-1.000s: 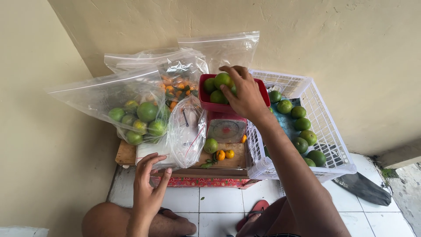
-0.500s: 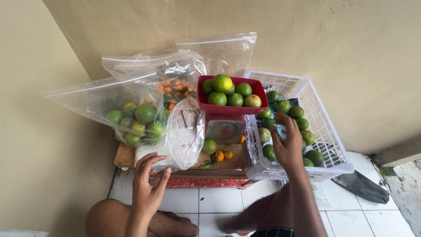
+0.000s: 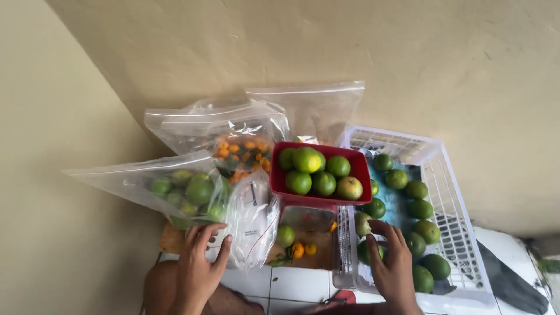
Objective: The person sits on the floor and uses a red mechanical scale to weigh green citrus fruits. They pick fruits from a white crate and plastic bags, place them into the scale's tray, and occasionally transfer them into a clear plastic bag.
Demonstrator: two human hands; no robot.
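My right hand [image 3: 394, 262] reaches into the white plastic basket [image 3: 461, 233], fingers spread over the green oranges [image 3: 417, 216] lying in it; whether it grips one I cannot tell. A red tray [image 3: 319, 195] heaped with several green oranges [image 3: 315, 172] sits on a scale, left of the basket. My left hand [image 3: 198, 262] rests with fingers apart on a clear plastic bag [image 3: 175, 186] of green oranges, touching its lower edge.
Another clear bag [image 3: 239, 146] holds small orange fruits, and an empty bag [image 3: 315, 111] stands behind the tray. A few loose fruits [image 3: 294, 245] lie on a board under the tray. Beige walls close the back and left. White tiled floor lies below.
My right hand left the red tray, where it had set a green orange, and moved down right into the white basket. The left hand stayed on the bag.
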